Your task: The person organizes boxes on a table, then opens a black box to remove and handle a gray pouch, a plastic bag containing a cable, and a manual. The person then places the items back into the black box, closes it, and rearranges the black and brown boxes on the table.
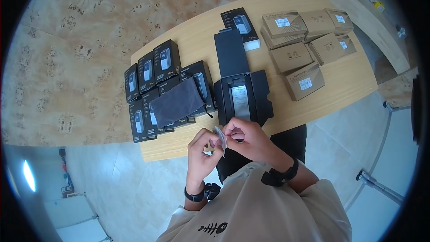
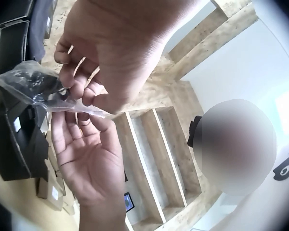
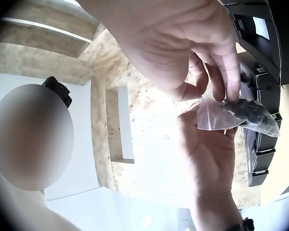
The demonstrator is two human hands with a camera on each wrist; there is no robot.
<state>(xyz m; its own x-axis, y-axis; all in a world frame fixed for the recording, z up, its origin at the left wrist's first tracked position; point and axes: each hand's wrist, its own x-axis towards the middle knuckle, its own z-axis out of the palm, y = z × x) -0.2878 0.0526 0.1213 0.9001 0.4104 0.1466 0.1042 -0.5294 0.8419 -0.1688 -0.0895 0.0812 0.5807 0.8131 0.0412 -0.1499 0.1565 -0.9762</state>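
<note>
Between both hands is a small clear plastic bag with dark contents. My left hand pinches one side of its edge between thumb and fingers. Opposite it, my right hand pinches the same edge, the fingertips of both hands close together. In the right wrist view the bag hangs away from the fingers, its dark contents at the far end. Just beyond the hands lies an open black box, its lid flap folded back and a pale labelled piece inside.
A dark grey drawstring pouch lies across several closed black boxes on the left. Another black box stands behind the open one. Several brown cardboard boxes are piled at the right of the wooden table.
</note>
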